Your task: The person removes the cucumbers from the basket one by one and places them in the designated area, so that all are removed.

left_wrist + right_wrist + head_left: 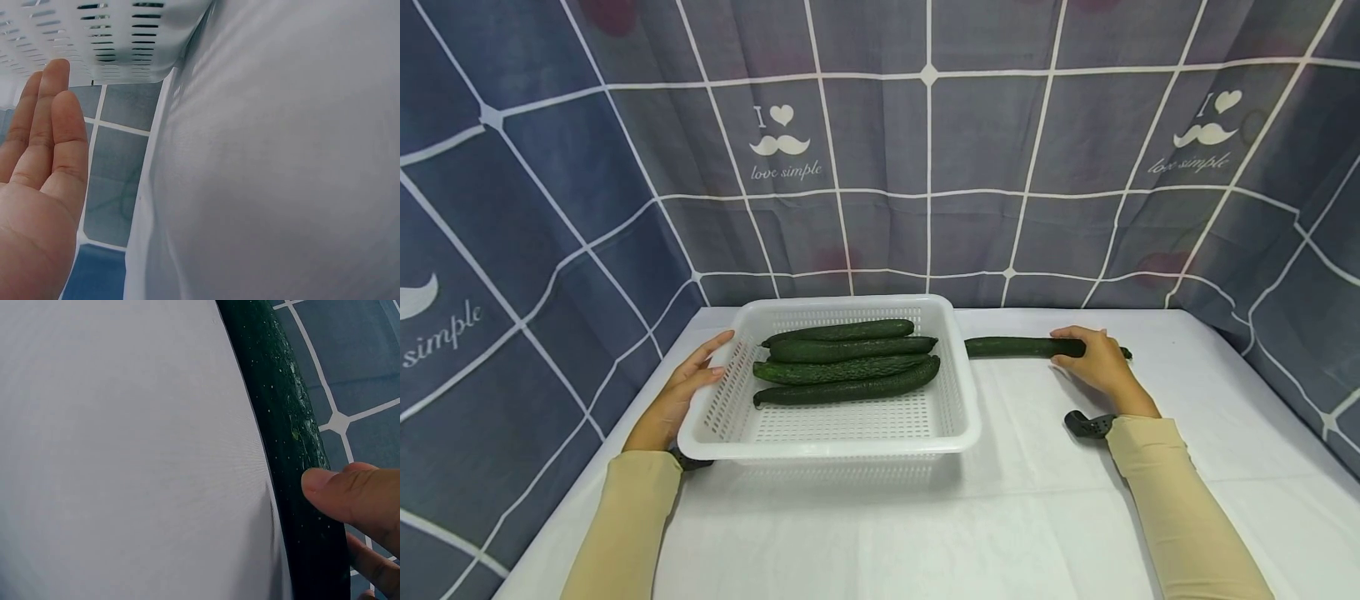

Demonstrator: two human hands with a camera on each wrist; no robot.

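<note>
A white perforated plastic basket [850,447] stands on the table with several dark green cucumbers [850,350] lying side by side in it. My left hand [680,392] rests against the basket's left side, fingers extended; in the left wrist view its straight fingers [70,119] reach up to the slotted wall. To the right of the basket, another cucumber [1011,347] lies on the cloth. My right hand [1101,363] grips it near its right end. In the right wrist view, the thumb presses the near side of that cucumber [275,419], with the other fingers partly hidden behind it.
White cloth [910,533] covers the table. A dark grey-blue curtain [887,167] with white grid lines hangs behind and along both sides. Black wrist devices show at the right wrist [1088,425] and, partly hidden under the basket rim, the left wrist.
</note>
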